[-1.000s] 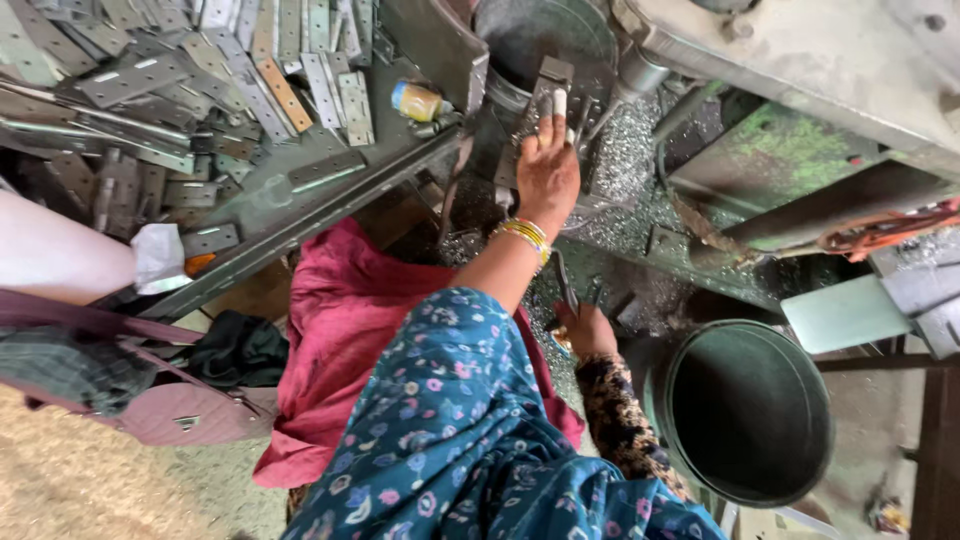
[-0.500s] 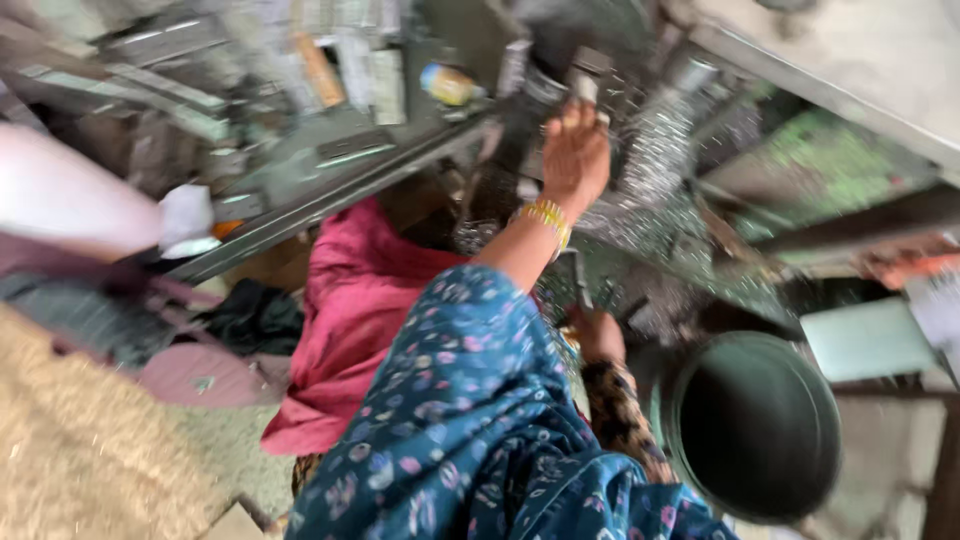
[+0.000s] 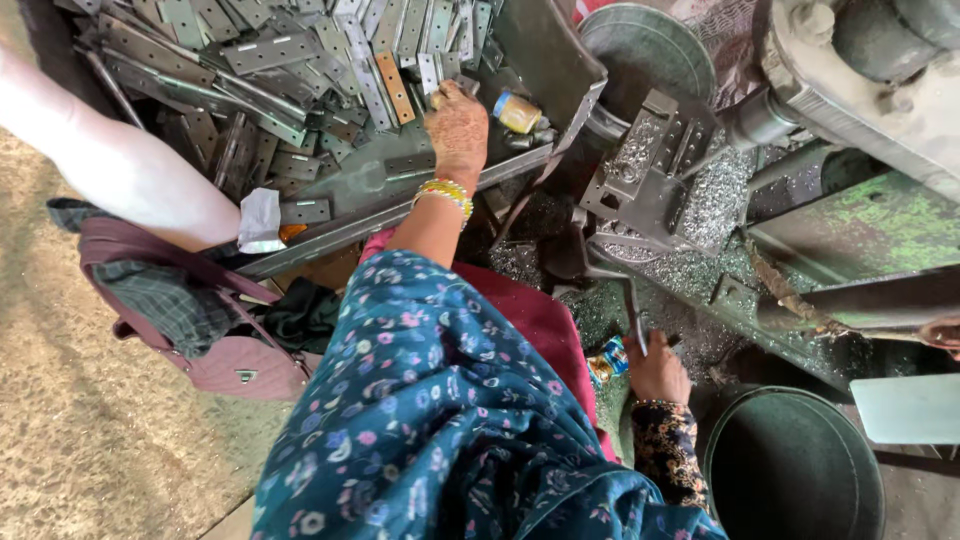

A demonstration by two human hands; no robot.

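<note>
**A:** Item one, your left hand [image 3: 457, 125]. Where is it, and what is it doing?

**B:** It lies knuckles-up on the heap of punched metal strips [image 3: 290, 50] on the sloping bench [image 3: 400, 205], just beside a small yellow-capped bottle [image 3: 518, 112]. Your fingers curl down into the strips. I cannot tell whether they already grip one.

**A:** Item two, your right hand [image 3: 657, 368]?

**B:** It is low, beside the dark bucket [image 3: 790, 470], with the fingers closed round the lower end of the press lever [image 3: 632, 310].

**A:** Step in hand?

**B:** By my reading, you are fetching the next blank. The die block [image 3: 650, 170] stands bare among the metal chips [image 3: 715, 200], with no hand near it.

**A:** What does the next move call for?

**B:**
- Take a single strip out of a tangled heap; neighbours may lift with it.
- Carry it right, clear of the bench lip, and seat it square in the die.
- Keep the lever idle until your left fingers are out.

**A:** Changes against the frame one second back?

**B:**
- Then your left hand is raised at the die block; now it is across on the strip heap.
- Your right hand stays low at the lever end.
- The view has swung left, so more of the heap, the pink bag [image 3: 230, 360] and another person's arm [image 3: 120, 170] show.
</note>
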